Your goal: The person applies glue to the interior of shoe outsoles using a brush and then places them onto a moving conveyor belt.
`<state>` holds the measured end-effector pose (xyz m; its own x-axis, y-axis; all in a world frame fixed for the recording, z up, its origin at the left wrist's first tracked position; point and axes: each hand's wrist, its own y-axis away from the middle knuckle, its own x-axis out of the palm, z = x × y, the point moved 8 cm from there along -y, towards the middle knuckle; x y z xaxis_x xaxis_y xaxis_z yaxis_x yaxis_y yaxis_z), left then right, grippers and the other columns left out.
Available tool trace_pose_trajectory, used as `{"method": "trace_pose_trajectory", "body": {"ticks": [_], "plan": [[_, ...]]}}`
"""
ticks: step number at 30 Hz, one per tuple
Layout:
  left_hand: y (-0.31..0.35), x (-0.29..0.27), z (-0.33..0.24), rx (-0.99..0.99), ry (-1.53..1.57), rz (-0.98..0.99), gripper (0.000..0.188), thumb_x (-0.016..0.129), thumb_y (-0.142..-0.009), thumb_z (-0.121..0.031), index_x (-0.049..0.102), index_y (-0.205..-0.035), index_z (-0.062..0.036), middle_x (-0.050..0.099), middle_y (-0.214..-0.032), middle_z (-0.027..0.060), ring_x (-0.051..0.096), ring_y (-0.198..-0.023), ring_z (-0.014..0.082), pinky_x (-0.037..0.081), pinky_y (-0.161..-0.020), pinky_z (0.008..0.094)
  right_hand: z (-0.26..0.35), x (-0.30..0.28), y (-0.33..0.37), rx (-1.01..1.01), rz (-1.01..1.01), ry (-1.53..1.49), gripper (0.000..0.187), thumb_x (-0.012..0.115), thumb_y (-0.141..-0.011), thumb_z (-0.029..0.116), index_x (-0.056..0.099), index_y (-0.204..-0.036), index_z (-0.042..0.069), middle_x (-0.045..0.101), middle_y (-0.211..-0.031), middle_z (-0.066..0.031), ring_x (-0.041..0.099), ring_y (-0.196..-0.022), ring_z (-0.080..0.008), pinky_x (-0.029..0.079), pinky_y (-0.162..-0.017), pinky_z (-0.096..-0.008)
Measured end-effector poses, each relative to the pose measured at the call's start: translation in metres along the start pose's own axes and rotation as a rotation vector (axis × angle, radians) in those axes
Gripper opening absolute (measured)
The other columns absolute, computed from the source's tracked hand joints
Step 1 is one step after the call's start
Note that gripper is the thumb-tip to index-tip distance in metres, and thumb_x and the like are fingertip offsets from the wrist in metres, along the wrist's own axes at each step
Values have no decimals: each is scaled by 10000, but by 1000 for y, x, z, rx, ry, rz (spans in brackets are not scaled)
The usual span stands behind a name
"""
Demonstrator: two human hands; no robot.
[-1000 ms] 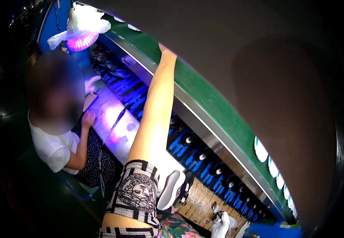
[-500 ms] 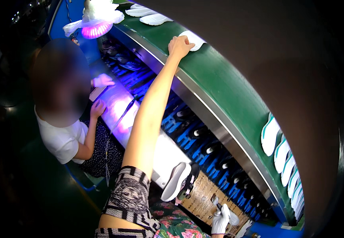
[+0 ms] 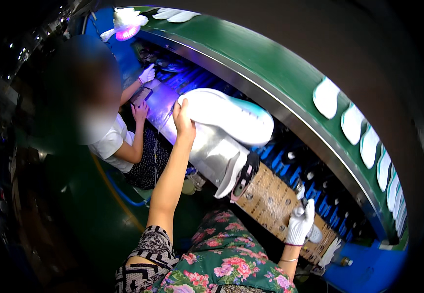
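Left hand (image 3: 183, 121) clamps a sole (image 3: 231, 117) by one end; slack could drop it onto the counter (image 3: 214, 155). Right hand (image 3: 301, 225): grip unclear.

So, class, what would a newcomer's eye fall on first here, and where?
Probably the white sole, held up near the middle by the bare left hand. Then the pink-glowing lamp at upper left, and the soles lined up along the green surface at right.

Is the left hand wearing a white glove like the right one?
No, the left hand is bare where it grips the white sole, while the right hand wears a white glove.
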<state>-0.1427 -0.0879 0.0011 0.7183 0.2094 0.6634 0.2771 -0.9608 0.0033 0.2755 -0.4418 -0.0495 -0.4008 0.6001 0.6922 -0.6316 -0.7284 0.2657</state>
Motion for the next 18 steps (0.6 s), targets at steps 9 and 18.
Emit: {"method": "trace_pose_trajectory", "body": {"ticks": [9, 18], "plan": [[268, 17, 166, -1047, -177, 434, 340, 567, -970, -260, 628, -1144, 26, 703, -1045, 144, 692, -936, 242, 551, -858, 347, 41, 45, 51, -27, 67, 95, 181, 686, -849, -30, 668, -1028, -12, 667, -987, -84, 628, -793, -159, 528, -642, -277], [416, 70, 116, -1442, 376, 843, 978, 237, -893, -806, 370, -1475, -31, 553, -1337, 236, 554, -1224, 414, 456, -1024, 524, 68, 91, 82, -169, 376, 602, 156, 742, -782, -30, 708, -934, -33, 699, -929, -100, 658, -851, -151, 518, -758, -262]]}}
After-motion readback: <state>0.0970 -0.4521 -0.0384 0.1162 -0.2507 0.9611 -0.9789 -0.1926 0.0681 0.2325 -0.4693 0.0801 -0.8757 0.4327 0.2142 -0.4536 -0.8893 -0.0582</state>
